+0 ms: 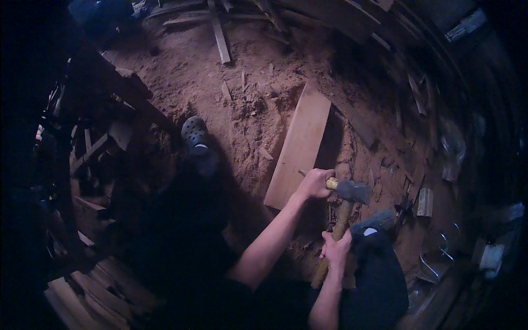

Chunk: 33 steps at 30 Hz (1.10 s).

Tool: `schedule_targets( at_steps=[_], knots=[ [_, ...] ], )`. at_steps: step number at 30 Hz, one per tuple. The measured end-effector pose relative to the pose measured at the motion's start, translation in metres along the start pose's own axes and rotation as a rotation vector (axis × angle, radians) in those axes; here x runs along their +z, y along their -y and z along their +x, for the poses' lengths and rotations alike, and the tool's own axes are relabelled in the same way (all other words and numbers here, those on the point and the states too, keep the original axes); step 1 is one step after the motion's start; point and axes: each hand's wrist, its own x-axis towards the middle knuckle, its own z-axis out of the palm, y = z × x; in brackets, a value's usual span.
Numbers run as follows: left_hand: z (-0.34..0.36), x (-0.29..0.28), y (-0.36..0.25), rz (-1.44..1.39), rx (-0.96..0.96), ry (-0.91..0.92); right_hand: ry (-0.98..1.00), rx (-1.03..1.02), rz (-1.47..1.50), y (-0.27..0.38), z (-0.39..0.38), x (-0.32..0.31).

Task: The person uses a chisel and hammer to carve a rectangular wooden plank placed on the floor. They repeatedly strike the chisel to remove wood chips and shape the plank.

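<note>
A long plank lies slanted on the dirt floor in front of me. My left hand, beside the plank's near right edge, is closed round a short tool, likely a chisel. Its yellowish handle end shows on the right of the fist; a thin tip pokes out on the left. Lower down, my right hand grips the thick wooden handle of a hatchet. The dark metal head is right up against the yellowish end; whether they touch I cannot tell.
My shoes stand on either side of the plank. Wood strips lie at the far end. Stacked boards are at the near left, scrap wood at the right. Bent metal wire is at the lower right. The sides are dark.
</note>
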Motion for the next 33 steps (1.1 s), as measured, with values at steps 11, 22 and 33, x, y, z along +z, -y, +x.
schedule_targets(
  at_steps=[11, 22, 33],
  knots=[
    [-0.003, -0.001, 0.004, 0.004, -0.042, -0.062, 0.025, -0.053, 0.126, 0.005, 0.009, -0.002],
    [-0.003, -0.001, 0.005, 0.067, -0.043, -0.054, -0.011, -0.062, 0.111, 0.004, 0.015, 0.000],
    [-0.011, -0.009, 0.004, -0.007, -0.115, -0.117, -0.215, -0.153, 0.029, -0.023, 0.008, -0.005]
  ],
)
